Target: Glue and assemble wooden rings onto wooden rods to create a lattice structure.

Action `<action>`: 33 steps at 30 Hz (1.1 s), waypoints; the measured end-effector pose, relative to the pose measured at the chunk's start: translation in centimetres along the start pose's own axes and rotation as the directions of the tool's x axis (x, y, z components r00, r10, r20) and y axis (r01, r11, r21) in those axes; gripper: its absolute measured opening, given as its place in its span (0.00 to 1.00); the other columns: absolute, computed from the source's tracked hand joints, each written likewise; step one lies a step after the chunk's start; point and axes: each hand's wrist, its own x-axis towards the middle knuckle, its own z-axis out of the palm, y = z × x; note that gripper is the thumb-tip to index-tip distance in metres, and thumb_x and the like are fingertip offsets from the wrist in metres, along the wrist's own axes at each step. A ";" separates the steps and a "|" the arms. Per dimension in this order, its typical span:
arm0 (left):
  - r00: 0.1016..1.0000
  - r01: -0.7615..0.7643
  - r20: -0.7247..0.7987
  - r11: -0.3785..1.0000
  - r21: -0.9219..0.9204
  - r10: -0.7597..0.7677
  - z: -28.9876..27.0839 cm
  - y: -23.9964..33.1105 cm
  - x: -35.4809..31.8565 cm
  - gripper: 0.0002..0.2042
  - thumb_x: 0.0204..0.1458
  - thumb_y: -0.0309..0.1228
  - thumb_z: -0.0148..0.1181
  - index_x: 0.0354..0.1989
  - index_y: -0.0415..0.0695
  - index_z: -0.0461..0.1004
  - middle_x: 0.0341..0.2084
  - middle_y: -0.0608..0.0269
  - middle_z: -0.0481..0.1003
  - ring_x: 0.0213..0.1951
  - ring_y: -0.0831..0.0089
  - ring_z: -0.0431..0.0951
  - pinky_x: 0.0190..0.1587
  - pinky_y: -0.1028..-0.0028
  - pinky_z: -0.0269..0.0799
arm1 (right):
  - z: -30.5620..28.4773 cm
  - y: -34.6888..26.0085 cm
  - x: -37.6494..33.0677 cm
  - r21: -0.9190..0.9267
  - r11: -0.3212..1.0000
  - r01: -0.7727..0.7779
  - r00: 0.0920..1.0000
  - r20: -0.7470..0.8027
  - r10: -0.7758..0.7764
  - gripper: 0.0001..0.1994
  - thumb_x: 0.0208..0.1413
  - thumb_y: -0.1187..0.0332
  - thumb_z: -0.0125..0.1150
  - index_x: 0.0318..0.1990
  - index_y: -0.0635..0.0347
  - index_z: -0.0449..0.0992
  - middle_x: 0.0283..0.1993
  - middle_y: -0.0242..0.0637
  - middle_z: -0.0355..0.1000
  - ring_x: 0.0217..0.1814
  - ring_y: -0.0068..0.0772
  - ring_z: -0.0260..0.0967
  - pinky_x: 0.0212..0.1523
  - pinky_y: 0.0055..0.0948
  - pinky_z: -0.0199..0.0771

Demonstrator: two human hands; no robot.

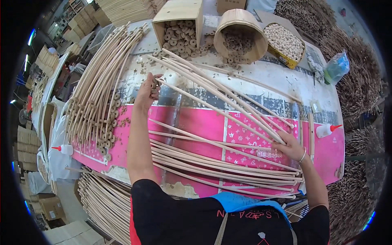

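I see a work surface [261, 71] from above, its near half covered with a pink sheet [204, 122], w/ both of my bare hands on a fan of long pale rods [216, 92].

Key relation: the rods run diagonally, from upper left near my left hand [148, 90] down to lower right, where they converge at my right hand [289, 146]. So the long axis spans hand to hand; each hand has one end. The right hand is at the gathered end, the left at the spread end.

Left arm is stretched well fwd, hand raised, fingers [155, 87] curled around the tip of one rod. A small ring may sit on that tip, but it is too small for me to tell. The right arm is bent, closer to my body, wrist w/ a bangle, fingers closed on the bundle's ends, pinning them just above the sheet.

More rods [224, 165] lie loose across the sheet between my arms, roughly parallel, nearer my body. To the left lies a stack of curved rods with rings [96, 102] threaded on their near ends. At the far edge stand a square wooden box [179, 20] and a round wooden tub [241, 32], both holding small wooden rings, plus a yellow tray of beads [283, 41]. A glue bottle [326, 130] lies just right of my right hand, another glue bottle [63, 149] far left.
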 end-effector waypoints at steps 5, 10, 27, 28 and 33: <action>0.999 0.053 -0.004 0.997 -0.063 -0.053 0.5 -0.1 -0.2 0.25 0.62 0.57 0.55 0.54 0.47 0.76 0.23 0.71 0.71 0.16 0.87 0.58 0.18 0.84 0.51 | -0.1 0.1 0.4 0.003 0.999 -0.041 0.999 -0.028 0.041 0.07 0.62 0.75 0.59 0.46 0.63 0.73 0.28 0.31 0.75 0.22 0.13 0.66 0.22 0.17 0.66; 0.994 0.097 -0.036 0.979 -0.179 -0.105 -0.6 0.2 0.0 0.24 0.61 0.57 0.57 0.53 0.50 0.75 0.20 0.72 0.70 0.14 0.86 0.56 0.17 0.83 0.49 | 0.1 -0.8 1.4 0.090 0.992 -0.089 0.995 0.047 0.085 0.07 0.62 0.73 0.61 0.46 0.61 0.74 0.28 0.30 0.75 0.22 0.12 0.65 0.20 0.16 0.62; 0.992 0.065 0.056 0.834 0.548 -0.114 10.0 -2.9 -0.5 0.14 0.61 0.44 0.64 0.37 0.45 0.81 0.22 0.75 0.73 0.19 0.88 0.64 0.20 0.83 0.55 | 0.0 -1.0 13.9 -0.456 0.857 0.239 0.927 -0.155 -0.341 0.09 0.64 0.69 0.57 0.49 0.60 0.76 0.32 0.35 0.76 0.30 0.25 0.72 0.35 0.28 0.73; 0.995 -0.037 0.097 0.864 0.503 -0.014 10.8 -2.7 -0.2 0.11 0.57 0.38 0.68 0.36 0.43 0.82 0.21 0.75 0.73 0.20 0.88 0.65 0.21 0.83 0.55 | -0.7 -0.4 13.9 -0.425 0.858 0.289 0.875 -0.246 -0.417 0.10 0.63 0.69 0.58 0.49 0.59 0.78 0.31 0.34 0.75 0.30 0.25 0.70 0.34 0.28 0.71; 0.838 -0.527 0.295 0.542 0.655 0.459 15.4 -1.3 6.7 0.09 0.51 0.30 0.68 0.39 0.41 0.82 0.24 0.65 0.77 0.27 0.76 0.73 0.32 0.73 0.68 | -2.4 -5.2 11.1 -0.140 0.962 0.233 0.887 -0.375 -0.270 0.15 0.62 0.71 0.59 0.55 0.60 0.79 0.30 0.23 0.69 0.30 0.16 0.61 0.32 0.22 0.65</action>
